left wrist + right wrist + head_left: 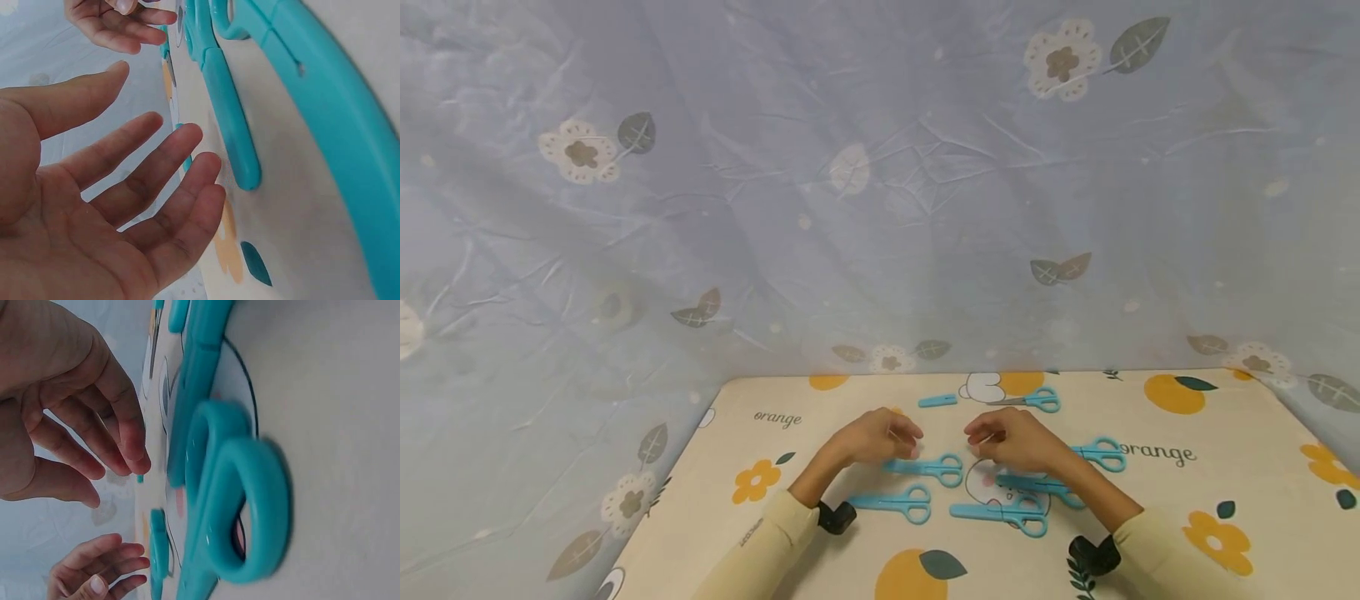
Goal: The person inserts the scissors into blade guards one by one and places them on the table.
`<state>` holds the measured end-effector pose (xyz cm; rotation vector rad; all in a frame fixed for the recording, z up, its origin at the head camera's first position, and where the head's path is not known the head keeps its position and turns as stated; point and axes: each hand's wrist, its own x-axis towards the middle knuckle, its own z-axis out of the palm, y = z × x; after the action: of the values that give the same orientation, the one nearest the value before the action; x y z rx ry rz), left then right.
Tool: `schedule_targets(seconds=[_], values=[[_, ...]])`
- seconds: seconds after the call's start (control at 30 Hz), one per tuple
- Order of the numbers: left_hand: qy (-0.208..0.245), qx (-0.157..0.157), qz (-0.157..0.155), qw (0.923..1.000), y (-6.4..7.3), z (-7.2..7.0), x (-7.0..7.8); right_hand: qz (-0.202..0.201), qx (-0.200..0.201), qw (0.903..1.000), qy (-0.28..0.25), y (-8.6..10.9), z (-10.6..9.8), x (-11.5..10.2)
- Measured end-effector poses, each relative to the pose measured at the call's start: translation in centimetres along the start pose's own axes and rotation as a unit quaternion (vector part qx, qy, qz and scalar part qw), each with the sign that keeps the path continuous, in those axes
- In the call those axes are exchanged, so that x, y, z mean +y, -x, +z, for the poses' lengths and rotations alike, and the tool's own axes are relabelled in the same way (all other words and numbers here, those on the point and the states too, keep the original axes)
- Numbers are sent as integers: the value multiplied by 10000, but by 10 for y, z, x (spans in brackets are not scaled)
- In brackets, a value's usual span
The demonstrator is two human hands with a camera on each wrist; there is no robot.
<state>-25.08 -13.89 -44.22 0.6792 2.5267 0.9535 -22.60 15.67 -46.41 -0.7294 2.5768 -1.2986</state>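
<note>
My left hand (874, 436) hovers over the table with loosely bent fingers and nothing in it. Facing it, my right hand (1021, 439) is likewise empty, its fingers relaxed. Just below the left hand lies a pair of turquoise scissors (946, 471) in a blade cover; another covered pair (895, 502) is nearer the wrist. Under the right forearm are covered scissors (1030, 483), partly hidden, with more scissors (1105, 454) to the right. Further covered scissors (996, 512) lie in front, between the hands. In the left wrist view, a blade cover (231, 119) sits apart from the fingertips.
At the back, scissors (1041, 400) lie with bare metal blades, beside a loose turquoise blade cover (937, 401). A cream cloth (820, 550) printed with oranges and flowers covers the table. Behind it hangs a grey floral curtain (880, 250).
</note>
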Motion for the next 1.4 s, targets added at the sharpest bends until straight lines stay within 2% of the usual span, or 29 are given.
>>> schedule_targets(seconds=[0.43, 0.57, 0.7, 0.87, 1.0, 1.17, 1.4], values=[[76, 264, 555, 9981, -25, -2, 0, -86, 271, 9989, 386, 7, -26, 18], [159, 384, 614, 9972, -33, 0, -3, 14, 408, 9971, 649, 9, -33, 25], [186, 536, 519, 9970, -40, 5, -6, 136, 641, 9937, 911, 12, -39, 31], [310, 780, 223, 9962, -48, 8, -7, 244, 924, 9902, 1016, 14, -48, 39], [439, 978, 113, 9942, -54, 9, -6, 344, 1066, 9871, 1148, 15, -55, 45], [336, 1082, -38, 9936, -63, 10, -5, 334, 1269, 9821, 1352, 13, -59, 53], [208, 1183, -1, 9928, -73, 9, -7, 348, 1439, 9761, 1592, 7, -58, 60]])
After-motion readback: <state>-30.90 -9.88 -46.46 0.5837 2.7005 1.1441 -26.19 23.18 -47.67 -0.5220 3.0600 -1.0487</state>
